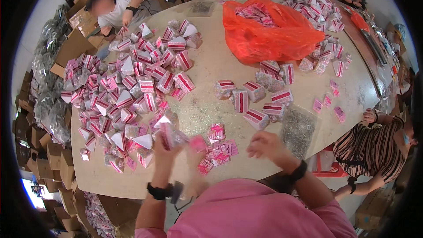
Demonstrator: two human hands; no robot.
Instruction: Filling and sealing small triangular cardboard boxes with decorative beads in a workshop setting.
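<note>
Toward the left of the near table edge, my left hand (165, 150) is closed around a cake-slice-shaped piece (165, 128) in a clear bag. A pink card (198, 143), smeared by motion, shows beside that bag; whether it is attached I cannot tell. My right hand (269, 146) hovers with bent fingers pressed together, left of a flat tray of small metal bits (299, 128). Anything between those fingers is too small to make out. Between my hands lies a loose pile of pink printed cards (220, 152).
A large heap of bagged cake slices (128, 83) covers the table's left side. Several more (257, 92) lie ahead of my right hand. Behind them sits a red plastic bag (264, 39) holding pink cards. Other people work around the table (194, 101); cartons (57, 158) stack at left.
</note>
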